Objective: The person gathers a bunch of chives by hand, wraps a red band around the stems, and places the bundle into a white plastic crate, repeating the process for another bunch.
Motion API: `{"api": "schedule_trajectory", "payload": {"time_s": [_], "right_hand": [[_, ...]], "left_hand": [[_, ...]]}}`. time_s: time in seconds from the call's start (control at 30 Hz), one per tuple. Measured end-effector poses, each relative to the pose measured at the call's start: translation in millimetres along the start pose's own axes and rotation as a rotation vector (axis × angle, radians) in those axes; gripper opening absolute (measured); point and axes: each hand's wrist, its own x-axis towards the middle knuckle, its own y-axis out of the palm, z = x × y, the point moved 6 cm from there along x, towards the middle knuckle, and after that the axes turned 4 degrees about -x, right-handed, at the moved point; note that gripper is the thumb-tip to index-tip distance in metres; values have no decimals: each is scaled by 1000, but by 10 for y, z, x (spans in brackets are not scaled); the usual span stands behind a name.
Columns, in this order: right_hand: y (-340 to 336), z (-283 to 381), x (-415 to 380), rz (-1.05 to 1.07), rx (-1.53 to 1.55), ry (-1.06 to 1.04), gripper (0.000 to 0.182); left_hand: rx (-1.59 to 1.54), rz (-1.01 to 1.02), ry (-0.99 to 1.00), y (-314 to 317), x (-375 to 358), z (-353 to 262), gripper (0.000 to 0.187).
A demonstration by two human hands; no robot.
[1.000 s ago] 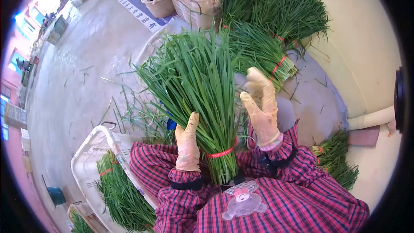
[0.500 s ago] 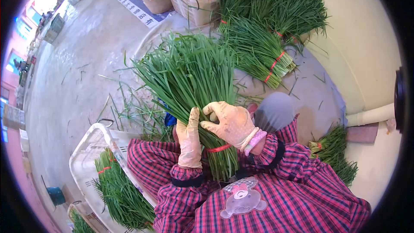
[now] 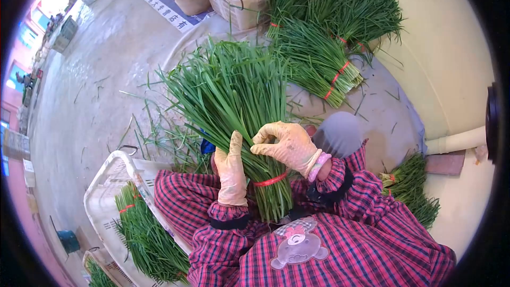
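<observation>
A large bundle of green garlic chives (image 3: 234,90) stands in front of my lap, leaves fanned out and away from me, with a red band (image 3: 270,179) around its lower stalks. My left hand (image 3: 231,174), in a pale glove, is closed around the left side of the bundle, its thumb up in front and its other fingers hidden. On the right front of the bundle, my gloved right hand (image 3: 291,146) is bent into a pinch, thumb and forefinger at the chive leaves. What lies between those fingertips is too small to see clearly.
Several banded chive bundles (image 3: 340,26) are piled ahead on the right, with more chives (image 3: 417,186) by the wall. A white crate (image 3: 101,183) holding chives stands at my left. Loose leaves (image 3: 170,141) litter the floor. Farther off are a lined basket (image 3: 234,5) and a bucket (image 3: 192,1).
My right hand has shifted slightly right and up, and its fingers have come closer together. My left hand keeps its place against the bundle.
</observation>
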Motion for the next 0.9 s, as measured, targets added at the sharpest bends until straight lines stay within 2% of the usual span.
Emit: {"api": "schedule_trajectory", "payload": {"time_s": [0.2, 0.27, 0.4, 0.5, 0.6, 0.77, 0.83, 0.87, 0.9], "right_hand": [[8, -45, 13, -9, 70, -47, 25], [-17, 70, -3, -8, -141, -45, 25], [-26, 67, 3, 24, -132, -48, 24], [-32, 52, -96, 31, 156, 30, 17], [28, 37, -203, 7, 281, -19, 14], [51, -59, -211, 51, 313, 128, 14], [74, -99, -229, 64, 433, 158, 16], [68, -99, -237, 67, 432, 160, 16], [52, -14, -237, 96, 303, 28, 18]], "left_hand": [[25, 4, -1, -11, -1, -2, 38], [34, 9, -1, -12, 0, 3, 37], [48, -10, 15, -38, 21, 30, 38], [56, -37, 41, -53, 35, 8, 39], [72, -61, 60, -52, 34, -24, 39], [71, -45, 16, -87, 47, -6, 37], [66, -41, -9, -78, 41, -11, 37], [64, -45, -10, -75, 32, -19, 37], [53, -63, -28, -81, 23, -21, 38]]}}
